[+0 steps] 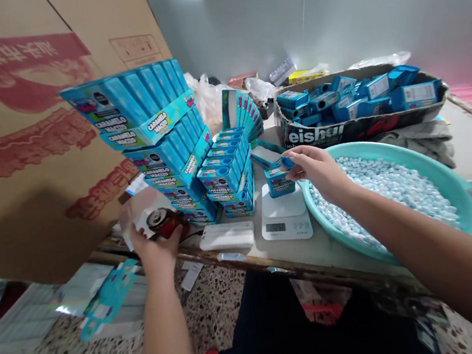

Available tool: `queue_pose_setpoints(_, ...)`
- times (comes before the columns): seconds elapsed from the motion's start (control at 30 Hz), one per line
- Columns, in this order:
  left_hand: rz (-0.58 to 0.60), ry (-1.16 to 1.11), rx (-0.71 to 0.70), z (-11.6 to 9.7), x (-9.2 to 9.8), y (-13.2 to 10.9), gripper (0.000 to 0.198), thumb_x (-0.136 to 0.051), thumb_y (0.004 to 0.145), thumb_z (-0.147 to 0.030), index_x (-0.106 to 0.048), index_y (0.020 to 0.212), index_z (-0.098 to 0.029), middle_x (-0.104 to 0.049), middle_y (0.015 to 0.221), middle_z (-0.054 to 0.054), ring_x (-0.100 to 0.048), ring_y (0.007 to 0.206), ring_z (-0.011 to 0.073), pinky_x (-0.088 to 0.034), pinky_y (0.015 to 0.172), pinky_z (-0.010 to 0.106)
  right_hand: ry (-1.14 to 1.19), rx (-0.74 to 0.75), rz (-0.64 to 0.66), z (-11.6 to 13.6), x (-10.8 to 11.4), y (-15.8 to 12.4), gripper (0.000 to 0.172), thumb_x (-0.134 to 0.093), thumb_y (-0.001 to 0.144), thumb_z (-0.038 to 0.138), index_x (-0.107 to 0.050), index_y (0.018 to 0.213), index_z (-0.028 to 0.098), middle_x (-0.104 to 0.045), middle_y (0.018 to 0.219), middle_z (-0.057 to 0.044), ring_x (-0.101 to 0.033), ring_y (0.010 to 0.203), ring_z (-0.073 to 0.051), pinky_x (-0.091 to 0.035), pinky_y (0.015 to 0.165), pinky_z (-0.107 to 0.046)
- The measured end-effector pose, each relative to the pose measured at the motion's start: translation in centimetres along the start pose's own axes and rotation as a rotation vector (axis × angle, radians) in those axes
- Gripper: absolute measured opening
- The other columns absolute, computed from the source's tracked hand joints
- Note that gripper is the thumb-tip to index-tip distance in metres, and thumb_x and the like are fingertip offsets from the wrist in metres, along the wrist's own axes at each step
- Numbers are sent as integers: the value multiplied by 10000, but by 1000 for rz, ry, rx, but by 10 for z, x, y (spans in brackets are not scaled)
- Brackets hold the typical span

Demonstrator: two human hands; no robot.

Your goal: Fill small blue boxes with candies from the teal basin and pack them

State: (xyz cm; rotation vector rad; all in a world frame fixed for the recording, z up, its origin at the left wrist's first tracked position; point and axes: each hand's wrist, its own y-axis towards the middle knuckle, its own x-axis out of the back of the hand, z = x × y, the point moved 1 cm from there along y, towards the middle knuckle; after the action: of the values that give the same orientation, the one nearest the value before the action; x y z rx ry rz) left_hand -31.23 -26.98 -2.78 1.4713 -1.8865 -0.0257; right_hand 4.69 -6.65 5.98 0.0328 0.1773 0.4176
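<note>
My right hand (312, 168) pinches the upper right side of a small blue candy box (280, 183), near a round blue part at its top. The box is upright over the white digital scale (285, 220); its display digits are too small to read. My left hand (155, 245) has its fingers and thumb apart around the near side of a dark red drink can (164, 223). The thumb overlaps the can's front, while the fingertips lie to its left beside a pale, see-through sheet (134, 207); their contact is unclear. A white oblong device (227, 236) lies between my hands.
Stacked blue candy boxes (162, 129) stand behind the can, beside a large carton (13, 145). A turquoise basin (395, 144) of pale candies is at right. Behind it, a cardboard tray (361, 125) holds blue boxes. Flat printed card (111, 293) lies lower left.
</note>
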Motion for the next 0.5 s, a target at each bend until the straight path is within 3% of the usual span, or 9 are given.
queue_pose_setpoints(0.1, -176, 67, -212, -31, 27, -8, 948, -855, 692, -434, -424, 1518, -261, -496, 1559, 140, -493, 1454, 366, -424, 1241, 555, -4, -14, -3, -1, -1, 1, 234, -710, 823, 392, -696, 907, 174, -691, 758, -29, -620, 618, -138, -516, 633, -280)
queue_pose_setpoints(0.2, -340, -25, -387, -80, 50, -18, 547, -706, 879, -483, -555, 1386, -345, -599, 1446, 73, -604, 1348, 265, -561, 1104, 478, -22, -19, 6, -3, -3, 0, 215, -708, 848, 387, -695, 906, 180, -692, 768, -25, -624, 622, -134, -515, 635, -273)
queue_pose_setpoints(0.3, -454, -78, -624, -131, 54, -28, 213, -637, 932, -434, -673, 1104, -313, -732, 1101, 44, -718, 1069, 245, -603, 983, 468, -28, -32, 22, -5, -4, 0, 216, -707, 857, 388, -693, 916, 181, -716, 789, -36, -636, 630, -134, -510, 633, -264)
queue_pose_setpoints(0.33, -422, -53, -725, -147, 50, -30, 154, -641, 926, -412, -682, 1023, -299, -739, 1009, 32, -723, 1005, 244, -601, 970, 471, -23, -34, 26, -5, -5, -1, 213, -707, 853, 386, -692, 911, 181, -720, 788, -37, -637, 627, -133, -509, 630, -261)
queue_pose_setpoints(0.4, -206, 18, -892, -177, 35, -32, 132, -640, 917, -378, -691, 989, -280, -749, 995, 21, -718, 1009, 245, -585, 1000, 467, -10, -33, 31, -4, -5, 0, 205, -700, 844, 379, -690, 892, 180, -723, 779, -35, -639, 619, -130, -508, 624, -255)
queue_pose_setpoints(0.5, 189, 63, -962, -217, 2, -24, 294, -603, 941, -363, -693, 1197, -250, -709, 1265, 56, -636, 1255, 274, -492, 1162, 463, 6, -21, 33, -2, -3, 2, 187, -688, 831, 363, -684, 861, 178, -717, 750, -25, -628, 598, -127, -502, 611, -249)
